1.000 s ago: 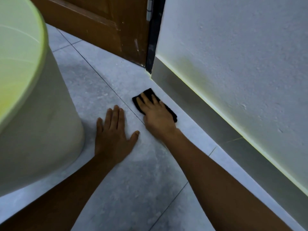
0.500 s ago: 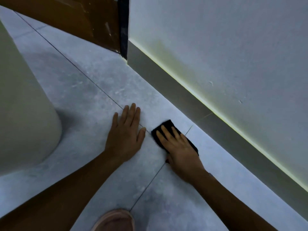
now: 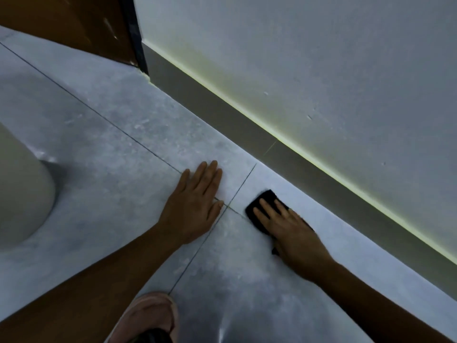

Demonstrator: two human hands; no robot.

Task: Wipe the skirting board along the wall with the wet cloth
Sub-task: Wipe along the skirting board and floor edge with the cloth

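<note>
A black cloth point(image 3: 262, 202) lies flat on the grey floor tile, a hand's width short of the grey skirting board point(image 3: 247, 125) that runs diagonally under the white wall point(image 3: 321, 58). My right hand point(image 3: 291, 231) presses flat on the cloth, fingers spread, covering most of it. My left hand point(image 3: 195, 206) rests palm down on the floor just left of it, over a tile joint, holding nothing.
A brown wooden door point(image 3: 74, 23) with a dark frame point(image 3: 137, 35) closes the far end of the skirting. A large pale round container point(image 3: 22, 199) stands at the left. A pink slipper point(image 3: 150, 318) on a foot shows at the bottom edge.
My right hand has slid the cloth along the floor toward me and to the right, away from the door corner. My left hand followed. The container has moved out to the left of view.
</note>
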